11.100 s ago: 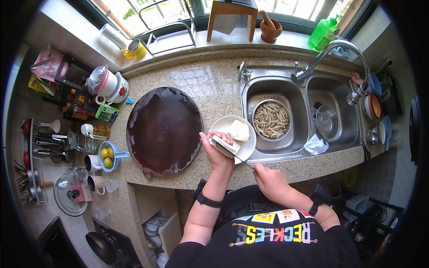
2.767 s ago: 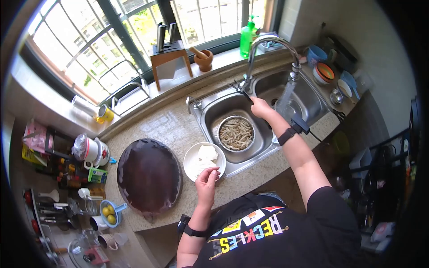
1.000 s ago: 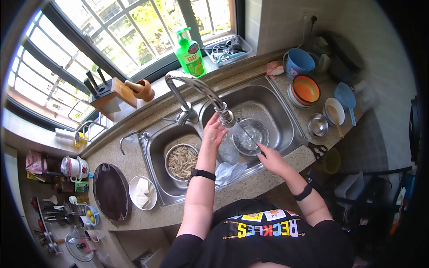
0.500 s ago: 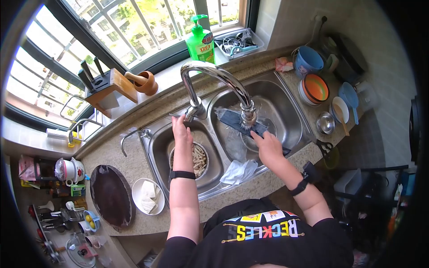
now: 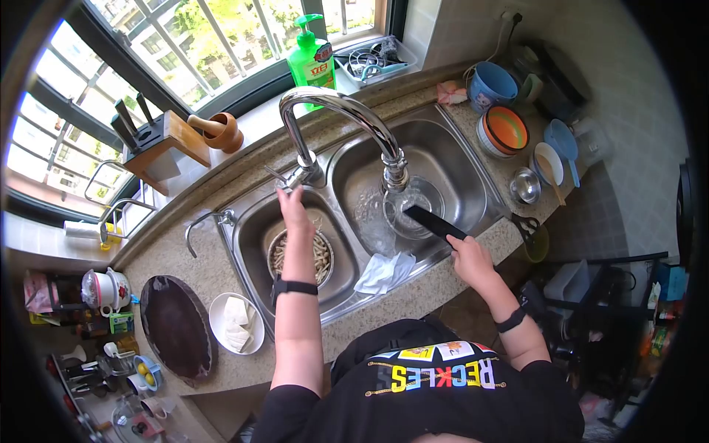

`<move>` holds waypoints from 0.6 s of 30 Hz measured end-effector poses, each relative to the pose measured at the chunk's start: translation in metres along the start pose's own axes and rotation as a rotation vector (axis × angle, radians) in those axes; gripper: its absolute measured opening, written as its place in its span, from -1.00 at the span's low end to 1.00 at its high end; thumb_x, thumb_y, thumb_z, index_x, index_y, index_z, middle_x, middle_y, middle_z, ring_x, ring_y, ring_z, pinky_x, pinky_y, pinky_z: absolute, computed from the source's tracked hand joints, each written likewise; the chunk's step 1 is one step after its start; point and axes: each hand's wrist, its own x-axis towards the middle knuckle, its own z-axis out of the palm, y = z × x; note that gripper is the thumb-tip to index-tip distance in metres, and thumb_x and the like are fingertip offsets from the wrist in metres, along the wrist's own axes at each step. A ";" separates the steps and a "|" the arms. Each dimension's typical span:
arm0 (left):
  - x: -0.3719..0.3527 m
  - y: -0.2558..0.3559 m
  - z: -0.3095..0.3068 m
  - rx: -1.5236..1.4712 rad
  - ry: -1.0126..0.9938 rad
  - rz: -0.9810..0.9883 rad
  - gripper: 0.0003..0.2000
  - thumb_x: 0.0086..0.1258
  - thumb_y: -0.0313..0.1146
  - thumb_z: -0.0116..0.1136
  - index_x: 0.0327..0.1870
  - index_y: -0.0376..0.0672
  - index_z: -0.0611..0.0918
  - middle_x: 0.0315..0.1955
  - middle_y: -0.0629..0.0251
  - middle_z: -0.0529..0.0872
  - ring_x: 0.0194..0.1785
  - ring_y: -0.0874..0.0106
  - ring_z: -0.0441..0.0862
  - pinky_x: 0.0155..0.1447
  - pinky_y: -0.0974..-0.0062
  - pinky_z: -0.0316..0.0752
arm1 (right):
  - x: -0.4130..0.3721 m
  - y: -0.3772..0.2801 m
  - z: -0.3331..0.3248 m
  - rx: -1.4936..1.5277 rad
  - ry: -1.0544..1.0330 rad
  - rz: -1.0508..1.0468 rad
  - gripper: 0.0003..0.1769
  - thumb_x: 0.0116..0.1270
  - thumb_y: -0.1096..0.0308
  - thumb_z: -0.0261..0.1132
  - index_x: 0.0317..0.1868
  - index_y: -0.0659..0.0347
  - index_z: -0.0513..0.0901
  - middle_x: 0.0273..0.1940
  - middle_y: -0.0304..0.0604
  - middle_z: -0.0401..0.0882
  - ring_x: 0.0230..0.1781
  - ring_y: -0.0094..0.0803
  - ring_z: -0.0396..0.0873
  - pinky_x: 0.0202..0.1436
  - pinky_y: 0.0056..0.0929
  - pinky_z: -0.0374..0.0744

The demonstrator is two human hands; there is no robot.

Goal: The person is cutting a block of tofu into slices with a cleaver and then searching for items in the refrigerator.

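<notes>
My left hand [image 5: 295, 213] is at the base of the chrome faucet [image 5: 343, 103], its fingertips pressed together against the lever [image 5: 278, 177]. In my right hand [image 5: 473, 260] is a kitchen knife [image 5: 436, 223] with a dark blade, gripped by its handle at the front rim of the right sink basin [image 5: 458, 159]. The blade points up and left over the basin, seen nearly edge-on. Water ripples around the drain below the spout. A bowl of pale strips, perhaps mushrooms [image 5: 320, 258], sits in the left basin, partly behind my left forearm.
A white cloth [image 5: 385, 273] lies on the sink's front edge. Left are a bowl of white blocks [image 5: 236, 325] and a dark oval board [image 5: 176, 328]. A knife block [image 5: 166, 148] and soap bottle [image 5: 312, 63] line the sill; stacked bowls [image 5: 504, 131] and scissors [image 5: 526, 227] stand right.
My right hand has drawn the knife from under the spout toward the front right and turned its blade edge-on. The lever has swung up and left, with my left hand still at it.
</notes>
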 end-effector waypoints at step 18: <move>-0.182 -0.112 -0.022 0.476 -0.290 0.060 -0.62 0.02 -0.51 0.18 -0.06 -0.22 0.51 -0.16 0.19 0.57 -0.18 0.49 0.55 -0.13 0.52 0.50 | 0.016 0.052 0.000 0.196 -0.127 -0.197 -0.61 0.17 0.40 0.22 0.05 0.06 0.61 -0.18 0.12 0.61 -0.11 0.03 0.57 -0.02 -0.15 0.51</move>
